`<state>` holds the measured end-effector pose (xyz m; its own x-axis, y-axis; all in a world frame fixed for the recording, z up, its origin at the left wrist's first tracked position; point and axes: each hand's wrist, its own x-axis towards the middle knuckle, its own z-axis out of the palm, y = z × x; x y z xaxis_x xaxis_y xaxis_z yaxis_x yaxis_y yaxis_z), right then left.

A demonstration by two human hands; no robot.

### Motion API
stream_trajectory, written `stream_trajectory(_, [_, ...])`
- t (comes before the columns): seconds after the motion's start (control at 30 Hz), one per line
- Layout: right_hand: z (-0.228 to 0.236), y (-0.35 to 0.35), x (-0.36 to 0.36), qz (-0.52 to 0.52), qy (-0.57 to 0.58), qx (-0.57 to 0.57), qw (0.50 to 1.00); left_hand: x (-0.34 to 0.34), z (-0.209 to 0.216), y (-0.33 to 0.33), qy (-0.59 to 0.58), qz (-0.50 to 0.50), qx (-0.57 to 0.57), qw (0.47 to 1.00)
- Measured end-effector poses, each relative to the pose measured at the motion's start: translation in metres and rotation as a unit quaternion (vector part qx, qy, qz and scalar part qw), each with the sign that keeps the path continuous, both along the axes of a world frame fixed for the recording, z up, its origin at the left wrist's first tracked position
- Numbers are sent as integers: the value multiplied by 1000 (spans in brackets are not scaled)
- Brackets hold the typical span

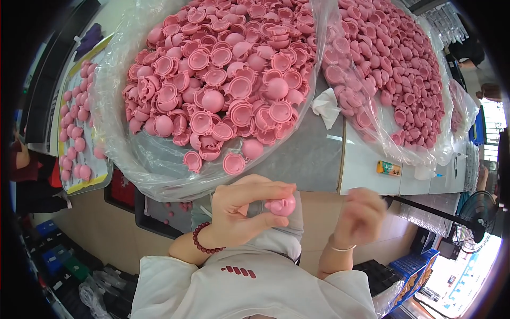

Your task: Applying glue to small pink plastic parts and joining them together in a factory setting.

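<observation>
Between thumb and fingertips, my left hand (pixel 241 210) grips a round pink plastic ball-shaped piece (pixel 281 206) with small raised bumps on it. My right hand (pixel 361 217) is raised apart from it on the right, blurred by motion, its fingers seeming curled; whether anything is in them I cannot make out. Just beyond my hands, a clear plastic bag (pixel 175 183) lies spread on the table, heaped with pink half-shells (pixel 241 86). A few loose half-shells (pixel 234 163) lie at the heap's near edge.
To the right is a second bag of pink shells (pixel 409 80). A white tissue (pixel 326 108) and a small yellow-green packet (pixel 389 168) lie nearby. At left stands a tray of pink balls (pixel 77 114). A dark bin (pixel 154 215) sits below the table edge; a fan (pixel 475 220) stands right.
</observation>
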<state>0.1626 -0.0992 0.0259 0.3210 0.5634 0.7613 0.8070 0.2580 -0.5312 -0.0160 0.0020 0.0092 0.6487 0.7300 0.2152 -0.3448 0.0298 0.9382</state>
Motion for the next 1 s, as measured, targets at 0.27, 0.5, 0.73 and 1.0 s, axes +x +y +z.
stream_trajectory(0.27, [-28,-49,129,-478,29,95,873,-1,-2,2,-31,-4,-18,999])
stream_trajectory(0.5, [-22,-49,144,-409,183,-118,886,3,-2,1,-151,-86,-230,958])
stream_trajectory(0.73, [-10,-39,131,-459,32,113,881,1,14,5,-153,-137,-350,914])
stream_trajectory(1.0, [-41,-76,189,-365,159,7,917,-8,8,2,-118,-131,-301,937])
